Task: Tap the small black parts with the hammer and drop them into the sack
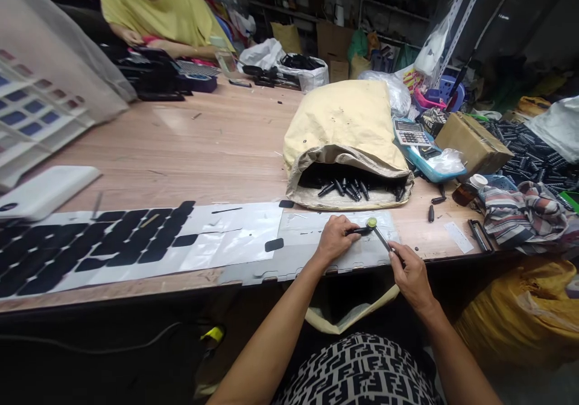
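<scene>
My left hand point(335, 238) is closed on a slim black tapered piece point(359, 230), which points right. Between the fingers of my right hand point(411, 272) is a thin dark rod point(382, 239) that slants up to the left. Where the two tips meet there is a small round yellow-green piece point(371, 222); which of them carries it I cannot tell. Both hands are over a grey-white sheet point(303, 257) at the table's front edge. Just behind them lies a cream sack point(344, 115), its mouth facing me, with several black tapered pieces point(348, 188) inside.
Rows of black rounded patches point(136, 236) lie on white sheeting at left, near a white crate point(40, 109). A calculator point(411, 133), a cardboard box point(473, 142), a brown bottle point(470, 191) and checked cloth point(525, 212) stand at right. Across the table sits a person in yellow point(158, 12).
</scene>
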`<state>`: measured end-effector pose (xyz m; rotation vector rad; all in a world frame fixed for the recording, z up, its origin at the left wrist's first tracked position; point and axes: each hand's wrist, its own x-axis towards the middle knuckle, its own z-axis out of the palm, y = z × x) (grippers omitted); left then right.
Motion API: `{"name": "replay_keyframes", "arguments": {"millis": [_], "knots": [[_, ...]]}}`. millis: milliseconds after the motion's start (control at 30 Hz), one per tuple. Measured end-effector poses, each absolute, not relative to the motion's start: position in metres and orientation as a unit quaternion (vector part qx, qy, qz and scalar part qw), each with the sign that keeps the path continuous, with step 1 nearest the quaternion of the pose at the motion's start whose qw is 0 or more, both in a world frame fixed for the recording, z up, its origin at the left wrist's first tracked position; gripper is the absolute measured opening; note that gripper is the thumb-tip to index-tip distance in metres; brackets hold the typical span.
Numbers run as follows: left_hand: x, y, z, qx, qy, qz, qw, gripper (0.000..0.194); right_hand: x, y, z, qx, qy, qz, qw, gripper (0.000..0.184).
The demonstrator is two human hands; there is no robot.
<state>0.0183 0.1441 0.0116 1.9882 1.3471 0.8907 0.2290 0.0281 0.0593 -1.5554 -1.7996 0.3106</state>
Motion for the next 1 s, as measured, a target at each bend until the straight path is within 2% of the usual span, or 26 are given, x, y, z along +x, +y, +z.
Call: {"name": "replay_keyframes", "arguments": {"millis": [200,367,533,767,867,1000], "knots": [[0.018,0.143,0.016,0.748,0.506,0.321,0.286,0.018,0.241,0.036,0.055,-0.623,-0.692,0.112,0.346,0.029],[0.015,0.143,0.016,0.76,0.488,0.321,0.284,0.018,0.26,0.079,0.05,-0.666,-0.682,-0.017,0.301,0.029],[0.014,0.141,0.02,0.776,0.47,0.314,0.279,0.028,0.27,0.118,0.038,-0.682,-0.687,-0.133,0.213,0.029],[0.013,0.14,0.027,0.777,0.479,0.297,0.28,0.043,0.267,0.118,0.034,-0.68,-0.693,-0.167,0.171,0.029],[0.009,0.131,0.035,0.792,0.443,0.289,0.305,0.041,0.267,0.117,0.034,-0.681,-0.693,-0.166,0.169,0.029],[-0.002,0.1,0.04,0.833,0.344,0.266,0.341,0.025,0.267,0.118,0.033,-0.68,-0.693,-0.168,0.171,0.029]]}}
